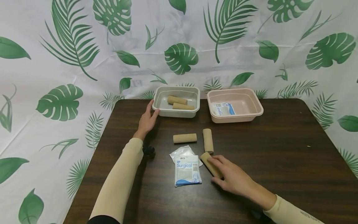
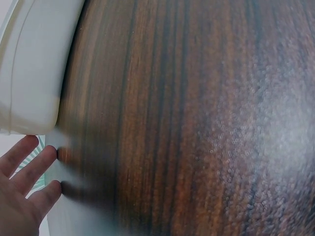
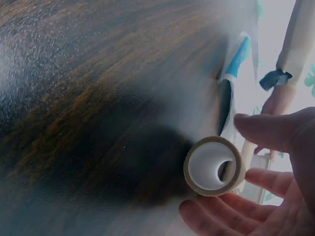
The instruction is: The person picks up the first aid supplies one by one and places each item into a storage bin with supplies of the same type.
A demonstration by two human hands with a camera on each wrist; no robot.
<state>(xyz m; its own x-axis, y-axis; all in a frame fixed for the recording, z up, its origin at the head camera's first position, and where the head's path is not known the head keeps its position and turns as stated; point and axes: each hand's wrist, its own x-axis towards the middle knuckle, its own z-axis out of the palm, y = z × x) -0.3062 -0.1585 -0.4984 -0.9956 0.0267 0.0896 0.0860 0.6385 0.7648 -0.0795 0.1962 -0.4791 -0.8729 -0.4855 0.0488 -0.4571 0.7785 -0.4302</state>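
Note:
At the left end of the grey plastic bin (image 1: 176,114), my left hand (image 1: 146,121) touches the rim with its fingers spread; the left wrist view shows the fingertips (image 2: 46,154) by the bin's corner. Two brown cardboard tubes (image 1: 183,106) lie inside that bin. My right hand (image 1: 236,177) is at another cardboard tube (image 1: 210,163) lying slantwise on the table, fingers along its side. In the right wrist view this hollow tube (image 3: 188,167) shows end-on, and the thumb (image 3: 263,129) stands off it.
A pink bin (image 1: 237,119) beside the grey one holds a Surgical packet (image 1: 223,109). Two more tubes lie between bins and hands, one crosswise (image 1: 185,138), one lengthwise (image 1: 208,140). Another Surgical packet (image 1: 187,171) overlaps a white packet (image 1: 183,151) on the dark wooden table (image 1: 288,149).

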